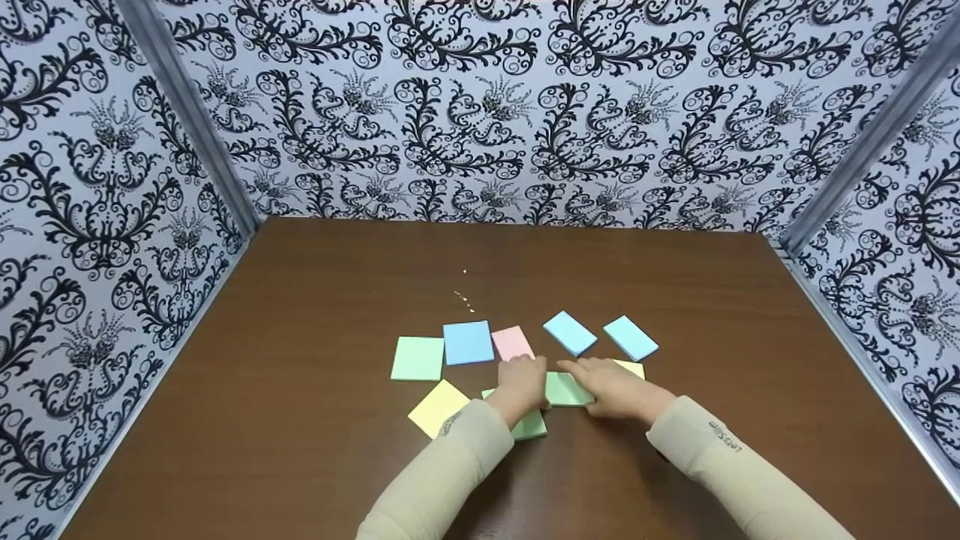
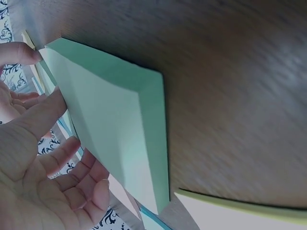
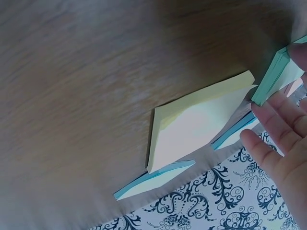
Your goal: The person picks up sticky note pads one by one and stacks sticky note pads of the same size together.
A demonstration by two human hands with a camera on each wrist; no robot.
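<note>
White panels [image 1: 465, 169] with black scrollwork are rising along the counter's [image 1: 337, 285] back, left and right edges. A grey post [image 1: 198, 124] is standing at its back left corner, and a second post [image 1: 879, 131] at its back right corner. Small pale specks [image 1: 466, 300] are dotting the wood below the back edge. On the left-edge side, a mint pad [image 1: 418, 358] is lying just beside a blue pad [image 1: 469, 343]; a yellow pad [image 1: 437, 406] is sitting farther from the back edge. Two light-blue pads [image 1: 631, 337] are resting askew on the right-edge side.
</note>
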